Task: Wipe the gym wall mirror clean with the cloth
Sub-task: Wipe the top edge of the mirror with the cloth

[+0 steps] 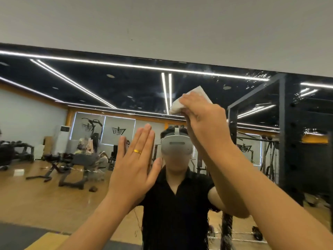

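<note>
**Upper glass, cloth in the right hand**

Now, you are working high on the mirror (75,83), close under its top edge where the pale wall (162,24) begins. Your right hand (203,112) is closed around a bunched white cloth (182,103), which is pressed against the glass; your left hand (134,159) holds nothing, its fingers straight and together, the palm towards the mirror at about head height. Whether that palm touches the glass I cannot tell.

To do this pass well, I would flatten the cloth rather than keep it wadded, so that more of it meets the surface. Carry the strokes towards the speckled droplets (257,76) just under the top edge to your right, overlapping each one. If the bare palm is resting on the mirror, it will likely leave prints, so lift it or wipe there last.

The glass is hard, flat and highly reflective, showing streaks easily. The cloth looks soft, thin and crumpled, perhaps paper-like. A plain gold ring (137,151) sits on your left hand.
</note>
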`<state>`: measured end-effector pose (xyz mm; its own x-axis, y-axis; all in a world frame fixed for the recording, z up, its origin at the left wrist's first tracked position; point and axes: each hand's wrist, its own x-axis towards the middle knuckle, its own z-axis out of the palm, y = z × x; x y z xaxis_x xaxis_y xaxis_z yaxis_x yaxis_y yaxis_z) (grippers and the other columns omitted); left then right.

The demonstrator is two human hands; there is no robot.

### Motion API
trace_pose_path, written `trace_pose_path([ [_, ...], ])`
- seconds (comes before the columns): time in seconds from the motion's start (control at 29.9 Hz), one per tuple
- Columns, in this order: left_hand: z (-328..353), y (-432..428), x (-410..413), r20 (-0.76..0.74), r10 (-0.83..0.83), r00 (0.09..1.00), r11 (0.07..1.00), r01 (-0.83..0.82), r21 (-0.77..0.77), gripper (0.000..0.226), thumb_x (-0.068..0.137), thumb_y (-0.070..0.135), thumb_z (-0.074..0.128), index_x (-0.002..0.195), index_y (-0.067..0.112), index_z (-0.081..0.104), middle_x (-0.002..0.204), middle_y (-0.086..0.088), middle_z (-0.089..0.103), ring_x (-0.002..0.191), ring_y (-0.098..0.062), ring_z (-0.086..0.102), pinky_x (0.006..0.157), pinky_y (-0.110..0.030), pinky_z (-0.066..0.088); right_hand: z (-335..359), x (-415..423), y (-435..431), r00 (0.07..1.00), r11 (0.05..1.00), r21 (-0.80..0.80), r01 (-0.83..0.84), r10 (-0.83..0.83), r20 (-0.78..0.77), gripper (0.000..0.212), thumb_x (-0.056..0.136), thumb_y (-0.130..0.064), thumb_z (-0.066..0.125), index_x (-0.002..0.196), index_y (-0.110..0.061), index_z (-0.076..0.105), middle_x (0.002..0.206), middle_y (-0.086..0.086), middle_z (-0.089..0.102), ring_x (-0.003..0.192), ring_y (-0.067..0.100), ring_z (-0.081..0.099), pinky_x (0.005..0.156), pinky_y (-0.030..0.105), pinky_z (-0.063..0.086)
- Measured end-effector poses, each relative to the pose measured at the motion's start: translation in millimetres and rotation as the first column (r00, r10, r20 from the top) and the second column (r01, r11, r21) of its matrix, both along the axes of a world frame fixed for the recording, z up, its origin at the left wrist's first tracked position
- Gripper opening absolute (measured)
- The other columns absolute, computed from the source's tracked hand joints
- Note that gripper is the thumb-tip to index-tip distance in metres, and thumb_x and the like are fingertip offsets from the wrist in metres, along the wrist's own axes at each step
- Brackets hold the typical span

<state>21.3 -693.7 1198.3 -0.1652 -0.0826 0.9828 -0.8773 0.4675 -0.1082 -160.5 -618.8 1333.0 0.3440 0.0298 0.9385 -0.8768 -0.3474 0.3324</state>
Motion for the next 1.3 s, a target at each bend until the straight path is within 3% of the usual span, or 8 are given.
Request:
trace_pose_path([
  [0.2,-1.1,0.0,0.8,-0.008,-0.014,1.000,1.000,0.014,0.000,0.070,0.105,0.046,0.036,0.164,0.011,0.020,0.173,-0.004,0.010,0.159,-0.017,0.007,0.128,-0.048,-0.002,87.9,13.8,-3.7,0.996,1.000,0.024,-0.005,0.003,0.092,0.020,0.099,-0.014,0.065,0.116,-0.010,0.075,0.110,0.012,0.073,0.099,0.031,0.070,0.092,0.046,0.057],
  [0.33,-0.5,-2.0,0.7,-0.012,-0.020,1.000,1.000,0.020,0.003,0.071,0.104,0.046,0.037,0.164,0.013,0.019,0.173,-0.003,0.008,0.160,-0.017,0.005,0.128,-0.048,-0.002,59.0,15.9,0.9,0.994,0.999,-0.021,0.037,-0.034,0.108,0.025,0.103,-0.010,0.058,0.125,-0.012,0.071,0.117,0.011,0.071,0.105,0.030,0.068,0.090,0.041,0.055],
  [0.43,-1.4,-1.5,0.6,-0.021,-0.029,0.999,1.000,0.029,-0.003,0.070,0.105,0.047,0.036,0.164,0.013,0.020,0.173,-0.004,0.011,0.159,-0.017,0.007,0.128,-0.051,0.001,11.6,2.7,3.6,1.000,1.000,0.007,-0.010,0.010,-0.013,0.029,0.095,0.000,0.070,0.123,-0.009,0.071,0.113,0.015,0.074,0.097,0.030,0.074,0.088,0.034,0.056],
  [0.6,-1.2,-1.0,-0.8,-0.033,-0.051,0.998,0.999,0.050,-0.014,0.069,0.105,0.045,0.036,0.163,0.012,0.023,0.172,-0.004,0.014,0.159,-0.017,0.008,0.128,-0.052,0.003,14.3,-9.5,1.4,0.983,0.999,0.033,-0.019,0.024,-0.180,0.038,0.086,0.005,0.077,0.121,-0.007,0.073,0.127,0.014,0.071,0.122,0.036,0.066,0.102,0.060,0.052],
  [0.8,-2.1,-2.2,-1.3,-0.028,-0.052,0.998,0.999,0.052,-0.013,0.069,0.105,0.045,0.037,0.163,0.011,0.022,0.172,-0.004,0.012,0.159,-0.016,0.006,0.128,-0.054,0.006,49.1,49.3,-11.6,0.902,0.992,0.112,0.060,-0.005,-0.432,0.038,0.087,0.001,0.078,0.123,-0.011,0.074,0.128,0.010,0.072,0.125,0.031,0.064,0.106,0.055,0.051],
  [1.0,-0.9,-1.6,0.5,-0.034,-0.053,0.998,0.999,0.053,-0.002,0.069,0.105,0.046,0.037,0.163,0.013,0.023,0.172,-0.002,0.013,0.159,-0.014,0.006,0.129,-0.051,0.004,68.9,119.7,-25.8,0.833,0.957,0.252,0.146,0.018,-0.553,0.032,0.095,0.005,0.058,0.118,-0.005,0.076,0.125,0.016,0.070,0.120,0.038,0.061,0.102,0.055,0.048],
  [1.14,-1.4,-1.3,0.4,-0.041,-0.075,0.996,0.997,0.074,-0.009,0.068,0.105,0.045,0.040,0.163,0.013,0.026,0.172,-0.002,0.014,0.159,-0.015,0.008,0.128,-0.053,0.006,71.0,118.4,-9.9,0.894,0.972,0.234,-0.023,0.125,-0.430,0.032,0.094,0.006,0.062,0.117,-0.009,0.077,0.124,0.013,0.071,0.117,0.035,0.065,0.100,0.055,0.051],
  [1.3,-2.2,-2.2,0.3,-0.037,-0.069,0.997,0.997,0.068,-0.018,0.068,0.105,0.045,0.037,0.163,0.012,0.024,0.172,-0.002,0.013,0.159,-0.015,0.007,0.128,-0.053,0.007,64.4,25.0,22.4,0.919,0.984,0.169,0.050,0.021,-0.393,0.034,0.095,-0.023,0.065,0.129,-0.021,0.069,0.131,0.001,0.069,0.115,0.007,0.058,0.107,0.042,0.051],
])
